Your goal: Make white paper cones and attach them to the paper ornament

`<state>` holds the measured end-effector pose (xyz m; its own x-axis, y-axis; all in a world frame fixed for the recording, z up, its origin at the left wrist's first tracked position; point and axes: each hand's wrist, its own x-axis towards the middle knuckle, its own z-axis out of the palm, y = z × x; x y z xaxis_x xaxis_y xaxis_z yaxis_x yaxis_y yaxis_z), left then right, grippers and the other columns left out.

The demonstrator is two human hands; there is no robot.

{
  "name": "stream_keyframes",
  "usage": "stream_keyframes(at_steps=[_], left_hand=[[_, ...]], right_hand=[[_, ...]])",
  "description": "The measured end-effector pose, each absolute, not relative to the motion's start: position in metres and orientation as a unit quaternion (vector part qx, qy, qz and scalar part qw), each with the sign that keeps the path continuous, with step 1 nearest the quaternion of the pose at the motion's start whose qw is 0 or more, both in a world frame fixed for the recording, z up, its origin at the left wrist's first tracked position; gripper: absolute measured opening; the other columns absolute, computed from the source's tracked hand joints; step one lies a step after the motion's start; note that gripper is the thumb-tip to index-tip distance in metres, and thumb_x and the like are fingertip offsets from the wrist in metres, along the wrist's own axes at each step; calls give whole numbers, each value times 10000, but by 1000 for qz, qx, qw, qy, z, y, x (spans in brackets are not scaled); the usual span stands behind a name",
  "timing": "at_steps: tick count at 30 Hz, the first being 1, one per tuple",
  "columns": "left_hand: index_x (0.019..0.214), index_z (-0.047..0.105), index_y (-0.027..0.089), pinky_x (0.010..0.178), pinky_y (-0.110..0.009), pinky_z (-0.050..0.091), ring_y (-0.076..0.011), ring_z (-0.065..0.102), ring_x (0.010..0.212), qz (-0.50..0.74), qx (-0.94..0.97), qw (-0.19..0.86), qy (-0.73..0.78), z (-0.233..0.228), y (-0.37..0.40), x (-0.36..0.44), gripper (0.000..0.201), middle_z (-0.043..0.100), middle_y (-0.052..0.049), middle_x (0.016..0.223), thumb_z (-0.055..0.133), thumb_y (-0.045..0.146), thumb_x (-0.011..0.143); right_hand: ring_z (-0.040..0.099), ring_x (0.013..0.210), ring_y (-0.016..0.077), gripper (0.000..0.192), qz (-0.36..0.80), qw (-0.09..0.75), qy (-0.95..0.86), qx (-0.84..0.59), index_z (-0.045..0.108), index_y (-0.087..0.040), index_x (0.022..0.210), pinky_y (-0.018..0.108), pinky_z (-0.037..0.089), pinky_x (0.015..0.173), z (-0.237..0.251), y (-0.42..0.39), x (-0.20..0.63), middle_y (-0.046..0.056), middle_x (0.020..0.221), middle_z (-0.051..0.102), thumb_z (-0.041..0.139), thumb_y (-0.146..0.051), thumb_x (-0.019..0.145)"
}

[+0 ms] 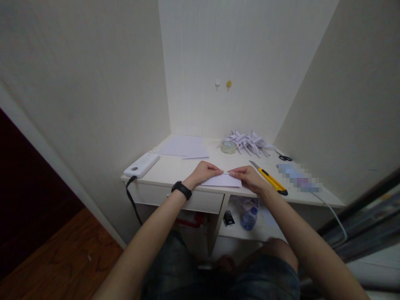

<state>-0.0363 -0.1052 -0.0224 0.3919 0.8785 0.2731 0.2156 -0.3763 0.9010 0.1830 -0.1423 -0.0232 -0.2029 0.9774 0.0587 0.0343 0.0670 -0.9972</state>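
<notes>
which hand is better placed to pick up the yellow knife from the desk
Right. The right hand rests on the folded paper just beside the yellow knife; the left hand sits on the paper's far side.

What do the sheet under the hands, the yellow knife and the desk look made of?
Sheet: thin matte white paper, lying flat with a crisp edge. Knife: glossy yellow handle, probably plastic, with a grey blade, likely metal. Desk: smooth cream surface, perhaps painted or laminated board; hard to tell.
</notes>
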Motion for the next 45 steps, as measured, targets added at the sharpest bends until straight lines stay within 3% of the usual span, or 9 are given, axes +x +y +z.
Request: stream_keyframes(at_steps=[5, 11, 22, 31, 45], left_hand=[[800, 797, 105, 611, -253, 446, -157, 632, 653, 399, 729, 410, 377, -23, -104, -37, 293, 758, -81, 742, 794, 383, 707], [874, 800, 115, 720, -268, 509, -178, 681, 750, 396, 726, 434, 357, -21, -106, -38, 276, 777, -94, 836, 819, 311, 681], [902, 800, 117, 743, -266, 523, -186, 699, 781, 406, 724, 426, 360, -22, -105, -37, 254, 780, -97, 860, 806, 262, 693], [893, 801, 119, 749, -283, 524, -197, 699, 781, 385, 737, 417, 367, -19, -109, -37, 272, 780, -96, 846, 802, 320, 710], [907, 802, 123, 749, -287, 519, -196, 690, 784, 388, 737, 428, 351, -22, -105, -39, 311, 780, -106, 891, 797, 372, 721]], right_hand=[[546, 629, 144, 381, 534, 444, -574, -434, 809, -165, 809, 276, 376, 570, -23, -144, 185, 44, 708, 719, 875, -457, 573], [560, 667, 148, 390, 530, 470, -560, -430, 813, -191, 809, 281, 397, 621, -29, -140, 185, 36, 728, 737, 893, -458, 536], [578, 714, 170, 388, 517, 485, -554, -436, 818, -203, 825, 312, 418, 677, -28, -141, 185, 51, 765, 750, 900, -429, 519], [606, 720, 193, 443, 489, 456, -591, -451, 810, -162, 832, 326, 452, 685, -28, -137, 181, 74, 776, 755, 902, -437, 496], [601, 715, 185, 439, 539, 454, -569, -425, 814, -185, 830, 309, 451, 655, -25, -141, 186, 59, 775, 750, 892, -494, 528]])
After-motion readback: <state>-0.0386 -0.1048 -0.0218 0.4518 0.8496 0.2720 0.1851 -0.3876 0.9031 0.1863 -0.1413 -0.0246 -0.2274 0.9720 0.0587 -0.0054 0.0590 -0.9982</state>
